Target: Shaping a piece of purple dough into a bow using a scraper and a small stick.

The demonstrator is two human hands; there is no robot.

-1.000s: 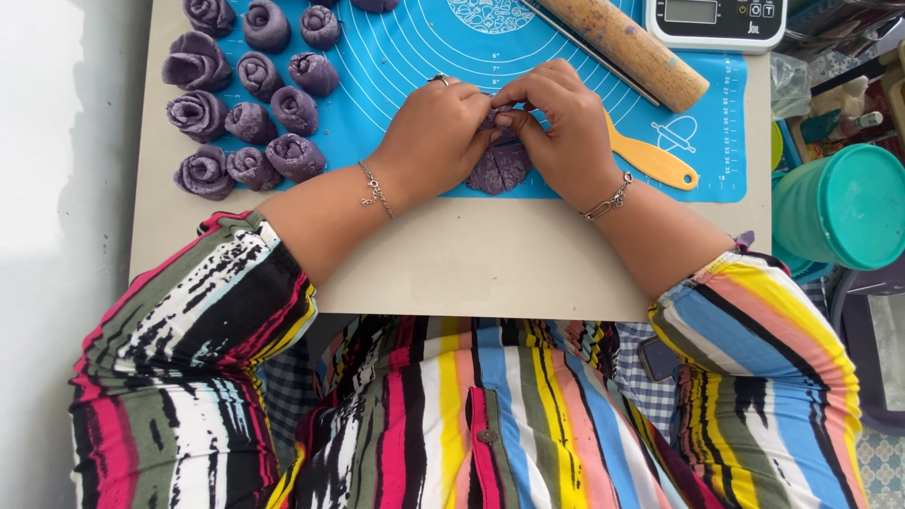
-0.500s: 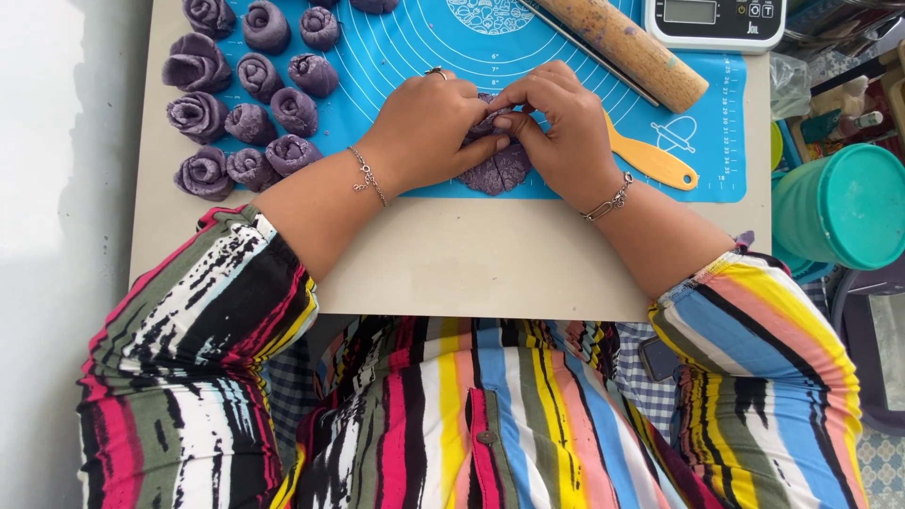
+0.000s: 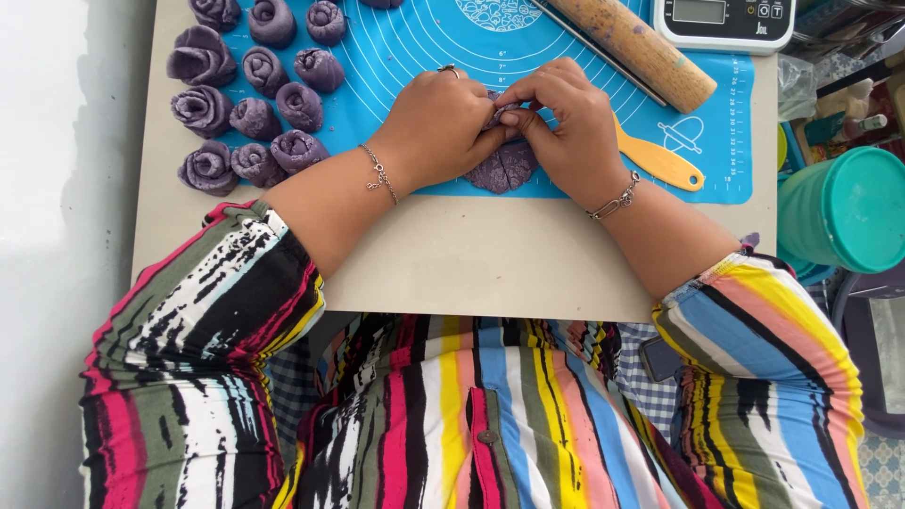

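Note:
My left hand (image 3: 438,127) and my right hand (image 3: 566,123) meet over a flat piece of purple dough (image 3: 504,168) on the blue silicone mat (image 3: 415,57). The fingertips of both hands pinch and fold the dough's far edge. The near half of the dough shows below my fingers; the rest is hidden under them. My left hand wears a ring and a thin bracelet, my right wrist a chain bracelet.
Several purple rose-shaped dough pieces (image 3: 250,104) sit at the mat's left. A wooden rolling pin (image 3: 636,47), an orange scraper (image 3: 660,162) and a kitchen scale (image 3: 721,19) lie to the right. A teal lidded container (image 3: 844,212) stands beyond the board's right edge.
Both hands have shifted slightly farther up the dough, rolling its edge over; more of the dough's near part now shows below the fingers.

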